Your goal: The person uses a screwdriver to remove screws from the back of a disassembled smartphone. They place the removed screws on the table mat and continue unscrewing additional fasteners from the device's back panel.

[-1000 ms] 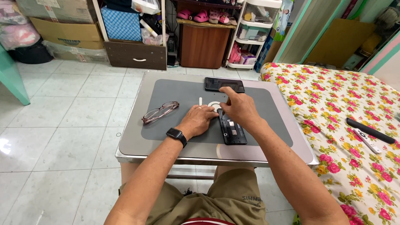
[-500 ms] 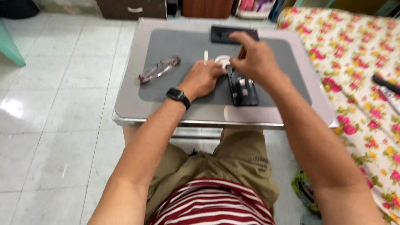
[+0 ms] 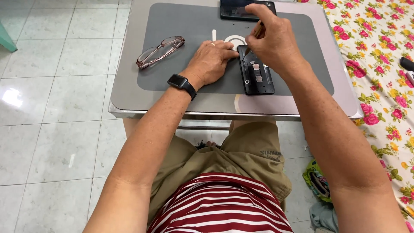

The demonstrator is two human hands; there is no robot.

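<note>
Nearest the worktop's (image 3: 129, 103) front edge, on the grey mat (image 3: 189, 26), lies the opened black phone (image 3: 257, 77) with its back off. The left hand (image 3: 211, 62) rests flat beside it, fingers together, touching its top corner. The right hand (image 3: 276, 41) has its grip pinched on a thin tool (image 3: 254, 39) over the phone. Glasses (image 3: 159, 51) sit well apart to the left, with bare mat between. A second phone (image 3: 241, 9) lies at the far edge. Tiled floor (image 3: 51, 129) left, flowered bed (image 3: 379, 64) right.

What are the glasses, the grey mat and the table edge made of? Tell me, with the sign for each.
Glasses: probably plastic, translucent brownish-pink frame, clear lenses.
Grey mat: looks like matte rubber or soft plastic, no glare.
Table edge: likely metal, shiny silvery rim.
</note>
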